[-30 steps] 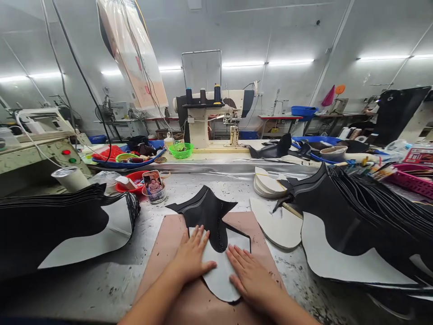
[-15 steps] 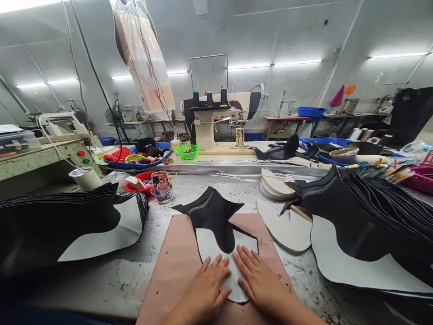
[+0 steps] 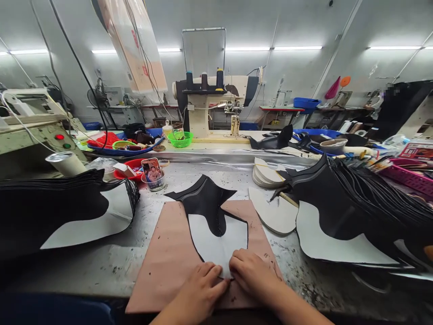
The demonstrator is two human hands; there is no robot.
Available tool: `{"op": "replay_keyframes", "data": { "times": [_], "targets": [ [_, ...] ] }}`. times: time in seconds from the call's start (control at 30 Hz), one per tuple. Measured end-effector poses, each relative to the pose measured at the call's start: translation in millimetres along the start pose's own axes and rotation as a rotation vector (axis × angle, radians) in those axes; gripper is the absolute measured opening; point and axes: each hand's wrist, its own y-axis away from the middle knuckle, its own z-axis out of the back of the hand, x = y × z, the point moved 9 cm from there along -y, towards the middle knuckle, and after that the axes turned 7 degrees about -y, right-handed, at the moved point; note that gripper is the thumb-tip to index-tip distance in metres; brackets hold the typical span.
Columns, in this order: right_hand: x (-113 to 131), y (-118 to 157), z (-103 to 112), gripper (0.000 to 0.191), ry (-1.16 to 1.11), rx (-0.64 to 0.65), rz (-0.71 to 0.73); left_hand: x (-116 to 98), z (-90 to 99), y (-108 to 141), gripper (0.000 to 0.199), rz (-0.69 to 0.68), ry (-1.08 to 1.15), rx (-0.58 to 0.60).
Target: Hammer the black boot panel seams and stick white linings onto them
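Note:
A black and white cut piece (image 3: 219, 241) lies on a pinkish board (image 3: 169, 253), its black pointed part reaching past the board's far edge. At the near rounded end of the white part, my left hand (image 3: 203, 286) is closed on the left edge, thumb and fingertips together. My right hand (image 3: 252, 273), its fingers curled, pinches the same end just to the right. Stacks of similar pieces lie on both sides, the left stack (image 3: 81, 203) and the right stack (image 3: 345, 216).
Behind stands a sewing machine (image 3: 199, 117) with thread spools. A phone (image 3: 153, 171) leans in a clear cup beside a red bowl (image 3: 135, 167). White shaped pieces (image 3: 274, 212) lie right of the board. A green basket (image 3: 180, 140) and blue trays sit farther back.
Both hands went from lying flat and spread on the white part to curled fingers at its near edge. The view has shifted, so the table items appear higher and slightly left.

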Motion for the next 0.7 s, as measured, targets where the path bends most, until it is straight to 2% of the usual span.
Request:
{"op": "replay_keyframes", "data": {
  "times": [0.17, 0.33, 0.4, 0.53, 0.6, 0.7],
  "targets": [
    [5.7, -2.2, -2.7, 0.011, 0.002, 0.088, 0.084, -1.2, 6.9, 1.5, 0.037, 0.026, 0.050, 0.002],
    [-6.4, -7.8, 7.2, 0.009, -0.015, -0.020, -0.017, 0.4, 9.9, 1.0, 0.033, 0.066, 0.082, -0.036],
    [-6.8, -5.5, 10.2, 0.009, -0.031, -0.013, -0.011, 1.4, 10.7, 1.4, 0.032, 0.077, 0.104, -0.032],
    [13.6, 9.4, 1.9, 0.007, 0.111, 0.050, 0.190, 4.5, 9.9, 3.6, 0.026, 0.123, 0.152, 0.022],
    [21.6, 16.5, -5.5, 0.009, 0.251, 0.004, 0.261, 5.8, 9.6, 5.8, 0.021, 0.151, 0.155, 0.037],
    [29.1, 19.7, -15.7, 0.015, 0.365, -0.115, 0.337, 5.5, 9.9, 10.0, 0.019, 0.159, 0.137, -0.005]
  ]
}}
